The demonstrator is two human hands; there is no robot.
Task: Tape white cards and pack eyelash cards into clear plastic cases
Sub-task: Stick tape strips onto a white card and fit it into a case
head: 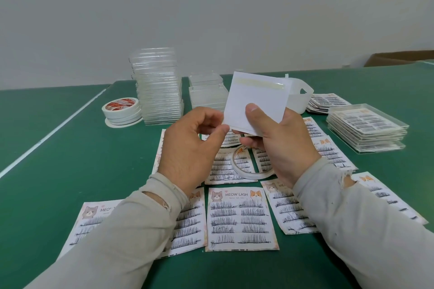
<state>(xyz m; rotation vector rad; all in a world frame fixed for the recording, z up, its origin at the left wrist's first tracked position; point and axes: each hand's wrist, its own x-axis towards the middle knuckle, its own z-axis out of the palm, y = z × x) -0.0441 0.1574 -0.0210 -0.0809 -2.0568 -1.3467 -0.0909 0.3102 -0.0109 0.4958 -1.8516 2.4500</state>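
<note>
My right hand [272, 138] grips a white card [253, 94] held upright above the table, thumb on its face. A yellowish tape strip runs across the card near its top edge. My left hand [195, 141] pinches the card's lower left corner. Below my hands a roll of tape [249, 171] lies on the eyelash cards [240, 218], which are spread face up over the green table. Empty clear cases [159, 91] stand stacked at the back left.
More tape rolls [122, 110] sit left of the tall case stack. A lower stack of clear cases [206, 91] stands behind the card. Packed cases [366, 126] are piled at the right. A white bin [299, 98] and a cardboard box [399, 58] stand further back.
</note>
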